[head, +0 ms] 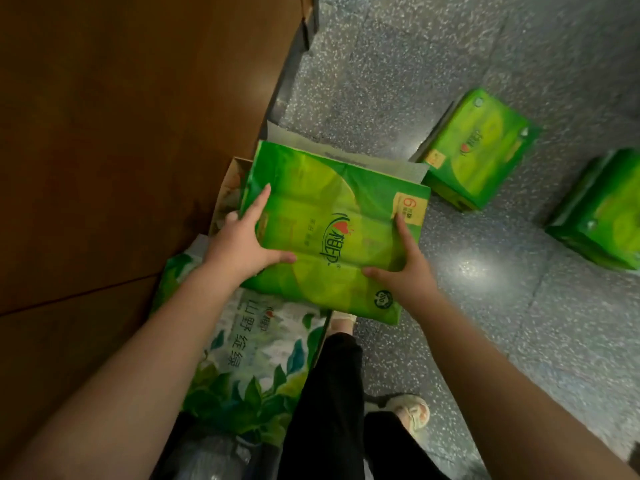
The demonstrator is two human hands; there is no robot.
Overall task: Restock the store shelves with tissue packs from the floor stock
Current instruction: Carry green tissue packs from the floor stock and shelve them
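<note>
I hold a green tissue pack [332, 230] flat in front of me, above the floor, with its printed face up. My left hand [242, 244] grips its left edge, thumb across the top face and index finger lying along the side. My right hand [405, 271] grips the near right corner, thumb on top and index finger pointing up the face. The other fingers of both hands are hidden under the pack. Two more green tissue packs, one nearer [481, 150] and one at the right edge [606, 213], lie on the speckled grey floor [485, 306].
A broad brown shelf surface [121, 133] fills the left side. Below the held pack is a large white pack printed with green leaves [249, 358], and behind it an open cardboard box [228, 192]. My legs in black trousers [329, 393] and a light shoe [412, 414] stand on the floor.
</note>
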